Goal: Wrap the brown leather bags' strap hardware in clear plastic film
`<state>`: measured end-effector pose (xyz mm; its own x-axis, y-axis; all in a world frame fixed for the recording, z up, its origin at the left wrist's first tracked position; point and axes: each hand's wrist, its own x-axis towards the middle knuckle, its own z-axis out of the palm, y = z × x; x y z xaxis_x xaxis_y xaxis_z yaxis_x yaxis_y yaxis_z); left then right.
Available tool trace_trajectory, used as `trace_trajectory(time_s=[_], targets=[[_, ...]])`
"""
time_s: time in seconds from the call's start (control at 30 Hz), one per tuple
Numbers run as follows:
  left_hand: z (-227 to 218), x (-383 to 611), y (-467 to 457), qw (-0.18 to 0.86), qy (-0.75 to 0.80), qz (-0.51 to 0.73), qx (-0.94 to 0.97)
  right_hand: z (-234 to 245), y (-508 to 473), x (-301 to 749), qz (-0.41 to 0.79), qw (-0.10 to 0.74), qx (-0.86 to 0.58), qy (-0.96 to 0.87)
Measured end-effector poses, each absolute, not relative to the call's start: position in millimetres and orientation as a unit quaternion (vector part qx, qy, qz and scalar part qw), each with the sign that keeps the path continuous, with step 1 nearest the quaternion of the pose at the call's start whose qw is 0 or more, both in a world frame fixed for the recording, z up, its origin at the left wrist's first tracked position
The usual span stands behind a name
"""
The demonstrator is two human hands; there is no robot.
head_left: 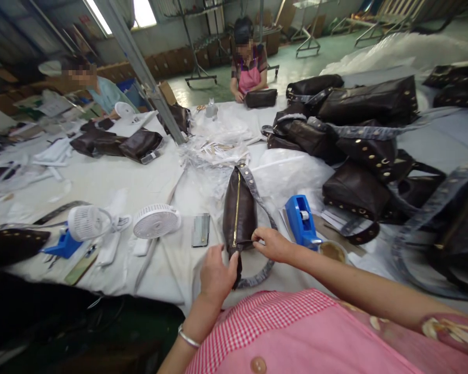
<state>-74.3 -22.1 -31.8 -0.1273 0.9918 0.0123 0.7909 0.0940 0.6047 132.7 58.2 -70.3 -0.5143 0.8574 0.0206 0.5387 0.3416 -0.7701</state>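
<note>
A dark brown bag stands lengthwise on the table, between the two hands and a little beyond them, its gold zipper running roughly from twelve o'clock down to six. Seen from the left hand, the bag lies at one o'clock; this hand has its thumb spread away from the fingers, with the thumb beside the dark tab at the bag's near end. Whether it presses on the tab, I cannot tell. Seen from the right hand, the bag lies at about ten o'clock; its fingers are bent, with the tips at the bag's lower right edge, and I cannot tell whether they pinch the leather. The strap leaves the far end, bows out at three o'clock and curls round below the near end.

A blue tape dispenser sits at two o'clock from the right hand, with a small tub at three. A flat grey item, partly blurred, lies at eleven o'clock from the left hand. A white fan stands at nine o'clock from the bag, and heaped dark bags fill two o'clock.
</note>
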Motion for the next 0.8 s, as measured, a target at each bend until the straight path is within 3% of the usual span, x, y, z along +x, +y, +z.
trace_trajectory(time_s=[0.1,0.23,0.33,0.4,0.53,0.67,0.8], targets=[[-23.7,-68.0,-4.5,0.130,0.613,0.240,0.742,-54.3,58.4,129.4,0.375,0.274,-0.404,-0.788],[-27.7,-59.6,20.8,0.252,0.517,0.210,0.791,-35.2,61.6,121.4,0.482,0.364,-0.361,-0.711],[-30.8,-55.1,29.2,0.348,0.579,0.250,0.694,-34.5,62.7,120.0,0.634,0.402,-0.378,-0.542],[-28.7,-51.6,28.0,0.407,0.638,0.286,0.587,-38.3,60.2,122.0,0.671,0.418,-0.396,-0.467],[-19.1,-39.8,17.0,0.462,0.675,0.326,0.474,-41.2,51.8,125.1,0.649,0.393,-0.434,-0.486],[-14.8,-25.5,8.6,0.434,0.660,0.288,0.541,-31.7,52.1,123.2,0.558,0.356,-0.464,-0.589],[-15.4,-21.8,7.2,0.397,0.630,0.274,0.608,-22.4,59.8,120.8,0.452,0.371,-0.476,-0.656]])
